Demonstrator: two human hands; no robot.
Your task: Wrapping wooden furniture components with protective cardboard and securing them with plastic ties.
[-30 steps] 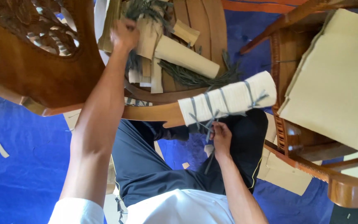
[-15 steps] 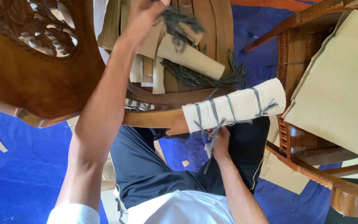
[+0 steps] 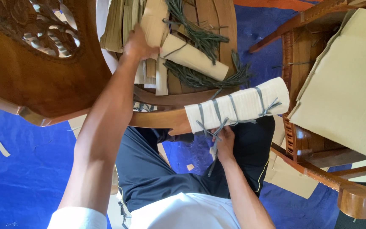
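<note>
Your left hand (image 3: 138,42) is at 12 o'clock, up on the chair seat (image 3: 217,25), fingers closed on a strip of cardboard (image 3: 154,21) in the pile there. Right hand (image 3: 224,142) sits at centre, just under the wrapped chair arm (image 3: 238,106), pinching the grey ties (image 3: 212,131) hanging off the white wrapping. Grey tie bundle (image 3: 204,78) lies on the seat beside a cardboard roll (image 3: 193,57), just above the wrapped arm. Carved chair back (image 3: 30,51) at 10 o'clock. Second chair with cardboard sheet (image 3: 348,80) at 3 o'clock. Blue tarp (image 3: 22,178) underneath
</note>
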